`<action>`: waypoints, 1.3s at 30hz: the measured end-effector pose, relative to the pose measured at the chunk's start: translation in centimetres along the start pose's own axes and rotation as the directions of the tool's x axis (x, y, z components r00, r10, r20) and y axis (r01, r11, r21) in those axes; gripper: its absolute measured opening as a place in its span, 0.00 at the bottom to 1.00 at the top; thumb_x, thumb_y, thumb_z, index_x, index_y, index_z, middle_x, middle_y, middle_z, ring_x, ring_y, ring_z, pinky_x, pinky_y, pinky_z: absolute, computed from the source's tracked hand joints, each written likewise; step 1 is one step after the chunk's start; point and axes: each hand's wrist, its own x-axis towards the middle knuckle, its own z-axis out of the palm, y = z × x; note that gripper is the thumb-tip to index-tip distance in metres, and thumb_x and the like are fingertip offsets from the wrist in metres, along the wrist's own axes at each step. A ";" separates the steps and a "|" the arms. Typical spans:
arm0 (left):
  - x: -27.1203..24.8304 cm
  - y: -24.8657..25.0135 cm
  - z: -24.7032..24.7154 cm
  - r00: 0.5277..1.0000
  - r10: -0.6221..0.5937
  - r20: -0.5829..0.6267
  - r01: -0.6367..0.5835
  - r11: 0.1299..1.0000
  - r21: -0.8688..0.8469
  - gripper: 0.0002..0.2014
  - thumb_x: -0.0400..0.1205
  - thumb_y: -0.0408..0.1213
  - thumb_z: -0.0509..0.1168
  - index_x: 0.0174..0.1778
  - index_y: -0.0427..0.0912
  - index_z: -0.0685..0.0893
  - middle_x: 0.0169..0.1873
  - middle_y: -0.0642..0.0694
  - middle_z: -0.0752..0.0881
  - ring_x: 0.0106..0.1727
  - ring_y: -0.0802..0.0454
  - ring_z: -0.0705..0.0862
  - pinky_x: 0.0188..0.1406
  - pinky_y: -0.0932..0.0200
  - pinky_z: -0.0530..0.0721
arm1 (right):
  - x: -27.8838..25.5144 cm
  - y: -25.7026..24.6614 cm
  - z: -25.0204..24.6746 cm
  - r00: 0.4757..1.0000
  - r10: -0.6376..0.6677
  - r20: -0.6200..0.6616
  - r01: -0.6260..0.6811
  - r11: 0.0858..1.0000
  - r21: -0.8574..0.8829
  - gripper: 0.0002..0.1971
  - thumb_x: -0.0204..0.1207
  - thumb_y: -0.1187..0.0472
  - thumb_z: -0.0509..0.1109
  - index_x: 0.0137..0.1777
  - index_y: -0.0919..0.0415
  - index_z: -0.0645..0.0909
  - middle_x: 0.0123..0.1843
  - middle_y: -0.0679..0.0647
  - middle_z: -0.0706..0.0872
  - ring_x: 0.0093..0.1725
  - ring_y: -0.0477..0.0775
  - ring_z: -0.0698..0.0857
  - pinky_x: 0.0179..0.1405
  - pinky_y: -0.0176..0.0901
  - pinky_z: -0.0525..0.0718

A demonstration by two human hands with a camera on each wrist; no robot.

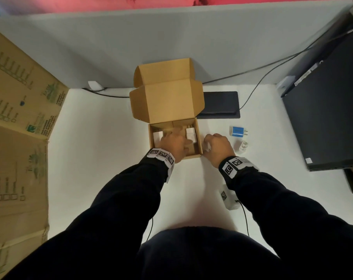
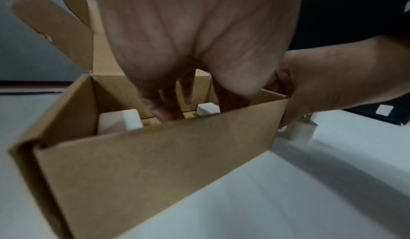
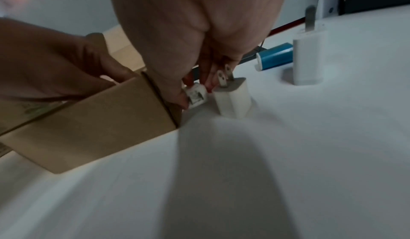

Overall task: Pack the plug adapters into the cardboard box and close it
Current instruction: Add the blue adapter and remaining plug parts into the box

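The brown cardboard box (image 1: pixel 200 136) (image 2: pixel 155 155) (image 3: pixel 99 123) stands open at mid-table, lid upright behind it. Two white plug adapters (image 2: pixel 121 121) (image 2: pixel 208 109) sit inside. My left hand (image 1: pixel 174 135) (image 2: pixel 173 105) reaches into the box between them, fingers straight, holding nothing that I can see. Just right of the box, my right hand (image 1: pixel 209 143) (image 3: pixel 195 92) pinches a small white adapter (image 3: pixel 197 97) at table level. Another white adapter (image 3: pixel 233 97) stands beside it, prongs up. Farther right are a blue adapter (image 1: pixel 237 131) (image 3: pixel 275 56) and a white adapter (image 1: pixel 242 147) (image 3: pixel 308 58).
A black pad (image 1: pixel 220 104) lies behind the box, and a dark laptop (image 1: pixel 323 118) fills the right side. Cables run along the grey partition (image 1: pixel 171 37). A large printed carton (image 1: pixel 16 138) borders the left. A white tagged device (image 1: pixel 229 199) with a cable lies near my right forearm.
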 end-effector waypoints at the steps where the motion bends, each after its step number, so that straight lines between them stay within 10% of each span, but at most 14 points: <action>1: 0.5 0.2 0.2 0.999 -0.001 0.032 0.001 1.000 -0.022 0.20 0.85 0.42 0.64 0.75 0.55 0.83 0.82 0.42 0.68 0.78 0.38 0.74 0.76 0.42 0.72 | 0.0 0.2 -0.2 0.999 0.020 -0.037 -0.018 0.998 0.063 0.11 0.71 0.61 0.77 0.53 0.60 0.84 0.48 0.58 0.83 0.47 0.62 0.84 0.43 0.44 0.79; 6: 1.4 0.6 0.6 0.999 -0.045 0.020 0.049 0.959 -0.279 0.24 0.85 0.34 0.63 0.78 0.49 0.80 0.73 0.40 0.83 0.71 0.41 0.82 0.74 0.49 0.80 | -0.1 0.6 -1.6 0.968 0.167 -0.186 -0.076 0.906 0.417 0.19 0.67 0.61 0.83 0.57 0.55 0.83 0.51 0.53 0.86 0.45 0.52 0.85 0.40 0.36 0.82; 13: 1.3 0.4 0.7 0.997 -0.075 -0.017 0.057 0.873 -0.484 0.24 0.82 0.37 0.69 0.77 0.52 0.81 0.61 0.43 0.89 0.60 0.44 0.87 0.60 0.58 0.82 | -0.3 -1.1 -2.2 0.976 0.043 -0.213 0.084 0.832 0.549 0.21 0.64 0.64 0.85 0.54 0.52 0.83 0.54 0.52 0.86 0.43 0.48 0.87 0.37 0.34 0.87; 17: 1.7 0.0 0.5 0.963 -0.250 -0.101 0.112 0.713 -0.692 0.18 0.86 0.36 0.63 0.70 0.52 0.85 0.50 0.47 0.90 0.49 0.51 0.85 0.59 0.58 0.81 | 0.4 -1.9 -1.9 0.989 -0.065 -0.136 0.106 0.941 0.322 0.17 0.64 0.60 0.86 0.51 0.57 0.86 0.50 0.51 0.83 0.41 0.49 0.84 0.39 0.28 0.78; 20: 1.8 0.0 0.6 0.951 -0.309 0.022 0.159 0.427 -0.890 0.09 0.85 0.39 0.66 0.49 0.56 0.91 0.43 0.49 0.92 0.42 0.49 0.90 0.61 0.44 0.89 | 0.6 -2.6 -1.3 0.990 -0.066 -0.125 0.095 0.964 0.248 0.09 0.66 0.61 0.84 0.43 0.59 0.89 0.42 0.49 0.81 0.37 0.46 0.79 0.35 0.19 0.68; 30: 2.7 0.1 1.7 0.955 -0.271 0.124 0.266 0.591 -0.761 0.08 0.74 0.34 0.80 0.40 0.51 0.89 0.35 0.54 0.89 0.41 0.53 0.87 0.46 0.61 0.84 | 0.5 -1.1 -1.7 0.996 0.052 -0.071 -0.014 0.888 0.459 0.11 0.70 0.66 0.81 0.49 0.55 0.86 0.46 0.50 0.86 0.39 0.46 0.85 0.40 0.33 0.82; 39: 2.9 0.1 1.7 0.941 -0.322 0.104 0.244 0.434 -0.867 0.06 0.80 0.34 0.76 0.42 0.51 0.92 0.42 0.43 0.93 0.47 0.41 0.92 0.56 0.39 0.92 | 0.8 -0.2 -1.2 0.994 0.108 -0.013 -0.084 0.838 0.539 0.08 0.73 0.60 0.81 0.46 0.55 0.84 0.40 0.49 0.86 0.41 0.53 0.87 0.47 0.52 0.90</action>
